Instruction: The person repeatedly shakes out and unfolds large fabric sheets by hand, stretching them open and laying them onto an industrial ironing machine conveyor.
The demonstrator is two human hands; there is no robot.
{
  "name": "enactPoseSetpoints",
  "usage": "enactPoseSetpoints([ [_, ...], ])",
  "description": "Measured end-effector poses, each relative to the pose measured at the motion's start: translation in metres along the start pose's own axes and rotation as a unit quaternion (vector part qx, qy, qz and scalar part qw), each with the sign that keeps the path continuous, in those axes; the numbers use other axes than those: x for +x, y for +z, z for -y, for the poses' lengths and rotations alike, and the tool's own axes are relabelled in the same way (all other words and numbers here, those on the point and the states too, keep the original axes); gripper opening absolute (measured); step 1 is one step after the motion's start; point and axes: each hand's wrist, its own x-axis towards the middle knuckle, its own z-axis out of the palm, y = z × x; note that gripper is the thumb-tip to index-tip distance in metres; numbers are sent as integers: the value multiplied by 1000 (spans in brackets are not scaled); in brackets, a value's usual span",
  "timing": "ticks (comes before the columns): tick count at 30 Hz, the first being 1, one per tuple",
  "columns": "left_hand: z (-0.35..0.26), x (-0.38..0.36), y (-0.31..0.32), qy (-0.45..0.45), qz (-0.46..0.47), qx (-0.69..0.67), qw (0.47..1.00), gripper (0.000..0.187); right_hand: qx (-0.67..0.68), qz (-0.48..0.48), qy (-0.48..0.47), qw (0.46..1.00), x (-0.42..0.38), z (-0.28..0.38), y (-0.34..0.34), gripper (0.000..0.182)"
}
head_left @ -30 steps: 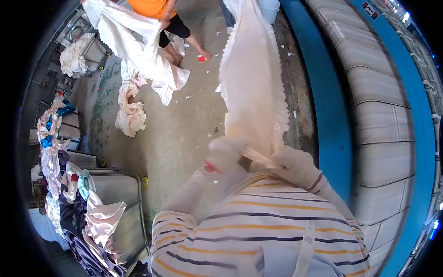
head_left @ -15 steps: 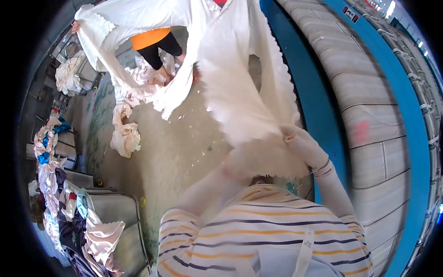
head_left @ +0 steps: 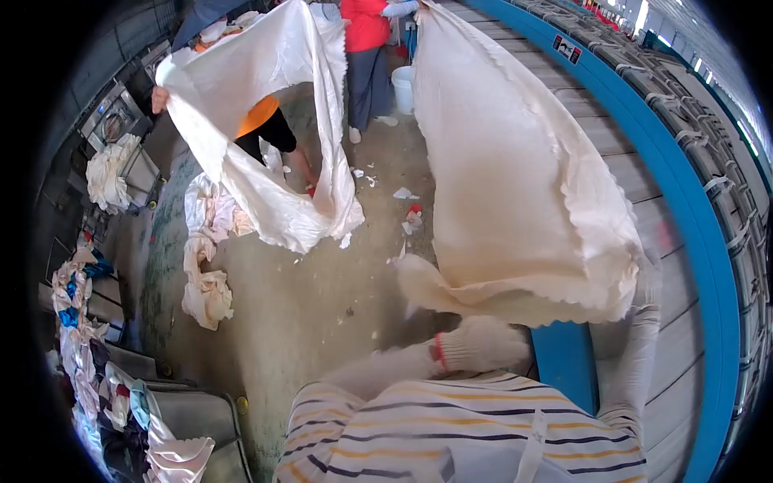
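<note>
A large white cloth with a scalloped edge is stretched out in front of me, its far corner held by a co-worker in red. My right hand, blurred and pale-gloved, grips its near right corner over the conveyor. Just below the cloth's near edge is my left hand, in a knitted glove with a red cuff; its fingers are smeared by motion, and whether they touch the cloth is unclear. A second white cloth hangs in a loop at the left, held by a co-worker in orange.
The grey conveyor with its blue frame runs along my right. Crumpled cloths and scraps lie on the floor. At the left are carts with piled laundry; a white bucket stands at the back.
The cloth before me has spread out and moved right over the conveyor. My right hand has moved right, and my left hand has come lower and right, away from the bunched cloth.
</note>
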Motion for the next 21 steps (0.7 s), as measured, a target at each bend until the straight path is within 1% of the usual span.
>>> enactPoseSetpoints([
  [1,9,-9,2,-66,96,24,993,11,-82,-43,-33,995,20,-17,-26,42],
  [2,23,-26,9,-122,76,-26,989,12,-163,-85,-64,981,41,-43,-49,40],
  [3,39,-49,18,-178,56,-77,980,14,-242,-126,-93,958,54,-57,-57,39],
  [4,48,-76,30,-232,-57,-110,965,17,-334,-142,-68,929,59,-51,-56,38],
  [5,54,-103,39,-283,-170,-141,933,21,-424,-155,-42,891,56,-28,-52,39],
  [6,61,-124,38,-299,-218,-82,925,24,-509,-167,-18,844,58,-11,-47,39],
  [7,69,-144,36,-314,-264,-23,912,28,-505,-177,-31,845,67,-12,-53,43],
  [8,87,-167,46,-436,-241,-31,866,27,-501,-185,-45,844,76,-19,-66,47],
  [9,105,-187,53,-552,-216,-40,804,27,-497,-192,-60,844,84,-22,-70,50],
  [11,125,-215,16,-643,-287,-52,708,27,-582,-174,89,790,78,14,-48,55],
  [12,155,-236,13,-650,-394,-128,637,36,-604,-209,1,769,90,-17,-67,58],
  [13,186,-256,11,-641,-496,-195,553,46,-617,-242,-88,744,105,-50,-84,60],
  [14,206,-269,-6,-632,-542,-196,518,50,-672,-223,-62,703,95,-28,-52,63],
  [15,226,-282,-23,-620,-585,-195,485,53,-725,-183,-40,662,91,-30,-35,64],
  [16,259,-305,-26,-622,-603,-125,484,60,-773,-142,-23,618,88,-33,-17,66],
  [17,289,-327,-32,-621,-613,-58,485,67,-783,-110,-7,612,92,-35,1,67],
  [18,299,-333,-57,-628,-621,-36,468,75,-792,-78,8,605,97,-38,20,68],
  [19,306,-335,-86,-633,-627,-18,454,83,-767,-78,27,637,80,-5,71,69],
  [20,315,-341,-110,-613,-639,1,465,86,-740,-78,49,666,71,15,100,71],
  [21,329,-353,-132,-590,-650,20,477,89,-697,-79,29,712,83,11,88,70],
])
